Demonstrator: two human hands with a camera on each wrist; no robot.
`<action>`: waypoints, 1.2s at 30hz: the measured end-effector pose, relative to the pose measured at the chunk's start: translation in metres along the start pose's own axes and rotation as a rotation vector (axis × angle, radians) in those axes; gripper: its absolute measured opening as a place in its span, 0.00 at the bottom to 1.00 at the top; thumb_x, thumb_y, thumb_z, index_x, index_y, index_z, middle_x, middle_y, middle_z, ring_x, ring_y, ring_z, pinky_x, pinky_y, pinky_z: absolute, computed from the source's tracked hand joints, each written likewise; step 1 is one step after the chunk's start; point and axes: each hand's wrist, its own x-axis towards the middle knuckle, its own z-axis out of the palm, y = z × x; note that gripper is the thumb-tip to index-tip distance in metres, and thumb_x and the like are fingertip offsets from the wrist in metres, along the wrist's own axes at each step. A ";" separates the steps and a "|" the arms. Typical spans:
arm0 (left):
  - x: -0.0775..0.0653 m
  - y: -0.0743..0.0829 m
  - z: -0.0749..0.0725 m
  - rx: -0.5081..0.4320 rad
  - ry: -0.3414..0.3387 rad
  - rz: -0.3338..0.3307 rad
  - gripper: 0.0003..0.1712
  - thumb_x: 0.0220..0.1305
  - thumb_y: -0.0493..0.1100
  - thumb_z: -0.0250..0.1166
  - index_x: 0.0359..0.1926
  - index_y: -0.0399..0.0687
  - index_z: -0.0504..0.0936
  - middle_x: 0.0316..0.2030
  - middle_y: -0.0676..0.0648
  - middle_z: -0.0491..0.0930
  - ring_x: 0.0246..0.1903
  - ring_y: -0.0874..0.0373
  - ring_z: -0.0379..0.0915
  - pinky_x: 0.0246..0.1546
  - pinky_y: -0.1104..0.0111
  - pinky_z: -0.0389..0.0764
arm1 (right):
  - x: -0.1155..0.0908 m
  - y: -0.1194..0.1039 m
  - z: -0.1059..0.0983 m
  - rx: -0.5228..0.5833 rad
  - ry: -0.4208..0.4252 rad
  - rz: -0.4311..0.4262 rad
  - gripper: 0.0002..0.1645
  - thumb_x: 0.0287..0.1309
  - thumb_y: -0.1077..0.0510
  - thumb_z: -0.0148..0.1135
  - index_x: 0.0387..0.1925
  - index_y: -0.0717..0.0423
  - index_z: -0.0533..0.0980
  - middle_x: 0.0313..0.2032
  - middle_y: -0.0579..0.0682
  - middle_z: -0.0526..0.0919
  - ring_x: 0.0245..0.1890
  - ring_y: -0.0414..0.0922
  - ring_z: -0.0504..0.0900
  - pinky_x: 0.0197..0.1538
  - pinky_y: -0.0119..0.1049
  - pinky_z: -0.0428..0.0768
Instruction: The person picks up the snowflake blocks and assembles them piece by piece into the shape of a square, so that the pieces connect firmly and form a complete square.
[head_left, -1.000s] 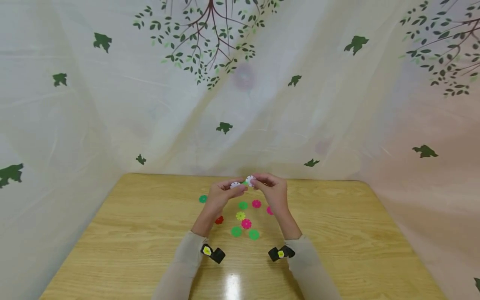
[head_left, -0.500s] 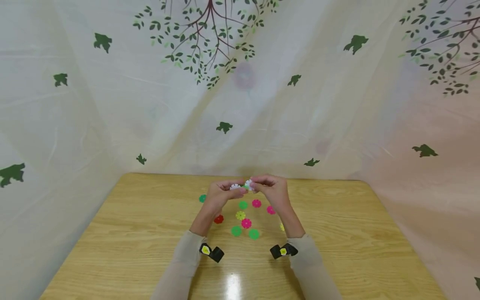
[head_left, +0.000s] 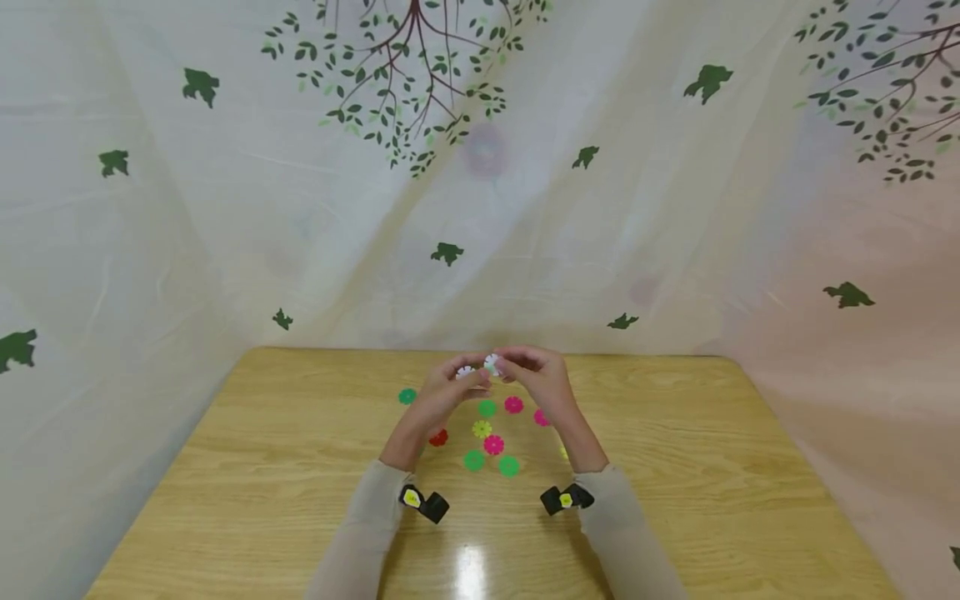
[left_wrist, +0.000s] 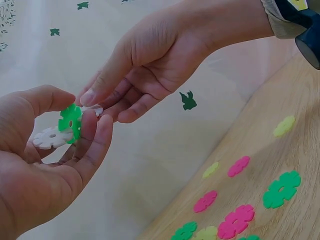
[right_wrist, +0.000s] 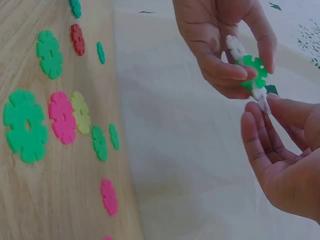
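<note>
Both hands are raised above the far part of the table, close together. A short chain of notched plastic discs runs between them: a white disc (left_wrist: 46, 140), a green disc (left_wrist: 64, 120) slotted into it, and another white disc (right_wrist: 260, 96). My left hand (head_left: 442, 398) pinches the green disc between thumb and fingers, with the first white disc lying over its palm side. My right hand (head_left: 546, 382) pinches the other white disc (head_left: 492, 364) at the green one's edge. In the right wrist view, fingertips partly cover the joint.
Loose notched discs lie on the wooden table (head_left: 300, 483): several green discs (head_left: 474, 460), several pink discs (head_left: 493, 445), yellow discs (head_left: 482, 429) and a red disc (head_left: 439, 437). A pale curtain (head_left: 360, 275) with leaf prints hangs behind the table's far edge.
The right hand and its white disc have shifted slightly left, nearer the left hand. The green disc now shows less in the head view. The loose discs lie as before.
</note>
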 end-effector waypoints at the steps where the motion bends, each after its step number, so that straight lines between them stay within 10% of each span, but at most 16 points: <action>1: 0.001 -0.001 0.000 -0.006 0.002 -0.002 0.21 0.75 0.36 0.58 0.64 0.31 0.73 0.50 0.48 0.76 0.44 0.57 0.80 0.52 0.65 0.86 | 0.000 -0.001 -0.001 -0.017 -0.012 0.008 0.15 0.67 0.62 0.65 0.50 0.69 0.83 0.45 0.69 0.86 0.34 0.37 0.86 0.41 0.34 0.88; 12: 0.004 0.005 -0.014 -0.209 0.127 -0.007 0.23 0.75 0.34 0.53 0.68 0.34 0.69 0.47 0.49 0.73 0.43 0.61 0.79 0.60 0.60 0.82 | 0.004 0.005 -0.014 -0.212 -0.226 0.072 0.16 0.69 0.61 0.64 0.54 0.65 0.81 0.42 0.69 0.86 0.38 0.58 0.86 0.40 0.40 0.87; 21: 0.004 0.007 -0.016 -0.227 0.191 -0.042 0.22 0.73 0.36 0.56 0.65 0.36 0.71 0.39 0.53 0.74 0.34 0.66 0.72 0.41 0.76 0.84 | -0.011 0.031 -0.016 -0.426 -0.570 0.098 0.13 0.66 0.61 0.66 0.45 0.68 0.83 0.36 0.58 0.88 0.34 0.40 0.83 0.42 0.33 0.84; 29: 0.004 0.005 -0.015 -0.215 0.199 -0.048 0.19 0.74 0.36 0.58 0.62 0.34 0.74 0.37 0.55 0.70 0.25 0.66 0.57 0.25 0.78 0.68 | -0.024 0.042 -0.002 -0.582 -0.563 0.184 0.08 0.54 0.61 0.75 0.36 0.61 0.84 0.26 0.47 0.82 0.27 0.37 0.77 0.32 0.29 0.77; 36: 0.002 0.001 -0.015 -0.128 0.228 -0.084 0.15 0.73 0.41 0.61 0.58 0.44 0.79 0.38 0.55 0.76 0.33 0.63 0.68 0.32 0.74 0.75 | -0.029 0.040 0.009 -0.720 -0.520 0.269 0.15 0.46 0.57 0.81 0.32 0.56 0.81 0.25 0.44 0.77 0.27 0.39 0.73 0.30 0.31 0.72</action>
